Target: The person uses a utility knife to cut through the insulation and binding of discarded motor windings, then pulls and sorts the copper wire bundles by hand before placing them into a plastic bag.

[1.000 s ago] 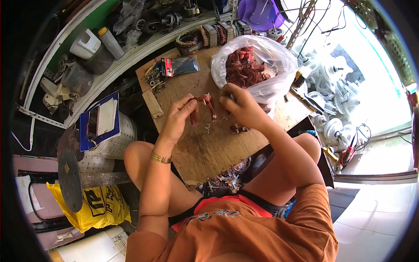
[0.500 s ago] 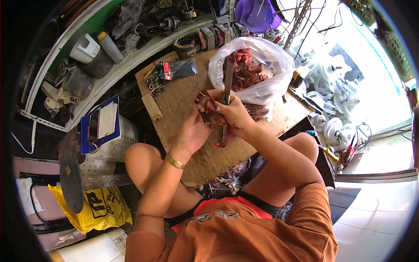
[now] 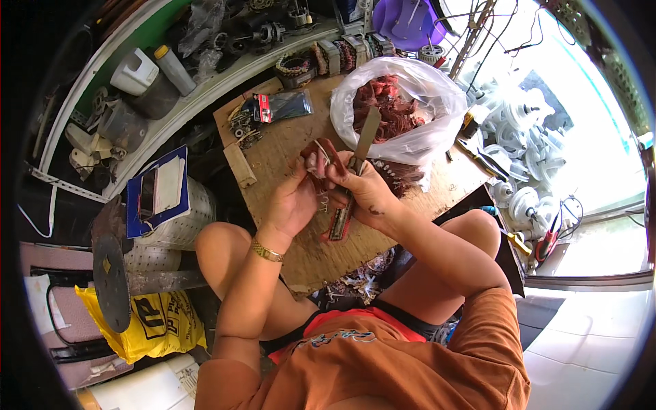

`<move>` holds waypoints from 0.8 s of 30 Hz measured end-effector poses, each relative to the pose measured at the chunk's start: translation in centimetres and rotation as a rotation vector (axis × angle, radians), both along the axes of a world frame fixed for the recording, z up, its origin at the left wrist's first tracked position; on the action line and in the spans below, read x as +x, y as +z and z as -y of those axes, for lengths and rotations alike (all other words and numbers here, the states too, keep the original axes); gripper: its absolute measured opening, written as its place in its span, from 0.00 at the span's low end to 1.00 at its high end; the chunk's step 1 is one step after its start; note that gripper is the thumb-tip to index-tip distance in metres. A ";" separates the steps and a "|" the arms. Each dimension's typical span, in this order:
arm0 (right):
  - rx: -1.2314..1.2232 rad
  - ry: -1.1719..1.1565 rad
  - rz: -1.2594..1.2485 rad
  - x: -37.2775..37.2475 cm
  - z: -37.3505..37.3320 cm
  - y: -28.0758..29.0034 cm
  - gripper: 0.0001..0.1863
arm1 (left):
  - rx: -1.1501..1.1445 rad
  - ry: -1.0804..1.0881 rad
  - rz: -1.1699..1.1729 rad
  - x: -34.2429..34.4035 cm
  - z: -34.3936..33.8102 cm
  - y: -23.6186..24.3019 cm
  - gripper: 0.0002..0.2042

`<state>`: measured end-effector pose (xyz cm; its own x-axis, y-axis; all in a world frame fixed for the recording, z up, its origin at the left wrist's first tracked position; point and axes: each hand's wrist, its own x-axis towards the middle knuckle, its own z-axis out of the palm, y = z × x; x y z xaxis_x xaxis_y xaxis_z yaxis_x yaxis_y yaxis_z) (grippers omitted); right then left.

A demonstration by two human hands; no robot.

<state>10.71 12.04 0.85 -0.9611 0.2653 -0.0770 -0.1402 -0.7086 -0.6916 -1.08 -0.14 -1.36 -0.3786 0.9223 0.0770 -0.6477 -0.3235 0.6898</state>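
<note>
My left hand (image 3: 290,205) is closed around a dark red, strip-like piece (image 3: 318,161), with a pale strand showing on top. Against it, my right hand (image 3: 372,195) grips a cutter knife (image 3: 370,131). The long blade points away from me, and the red and dark handle end shows below my fingers. Both hands meet above the wooden board (image 3: 301,253). Just beyond them, an open white plastic bag (image 3: 437,154) holds a heap of dark red scraps (image 3: 389,113).
A packaged item (image 3: 287,106) and small metal parts (image 3: 242,130) lie at the board's far left. Pliers (image 3: 486,160) rest at its right edge. Motor windings (image 3: 294,70) line the back, a clipboard (image 3: 162,188) sits left, and clear plastic parts (image 3: 523,130) are piled right.
The blade has tilted to the right, and the handle's lower end has swung slightly left. The dark red piece has turned a little between my fingers.
</note>
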 end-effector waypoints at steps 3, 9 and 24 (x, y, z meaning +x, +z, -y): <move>0.081 0.011 0.030 0.0 -0.4 -0.3 0.08 | -0.015 0.012 0.071 0.4 -0.1 -1.0 0.21; -0.232 0.115 0.178 0.6 0.9 0.2 0.09 | -0.004 0.209 -0.003 0.7 -0.3 -1.0 0.19; 0.669 -0.182 0.247 3.9 -4.9 5.1 0.09 | -0.286 0.494 -0.505 -5.5 1.9 0.2 0.15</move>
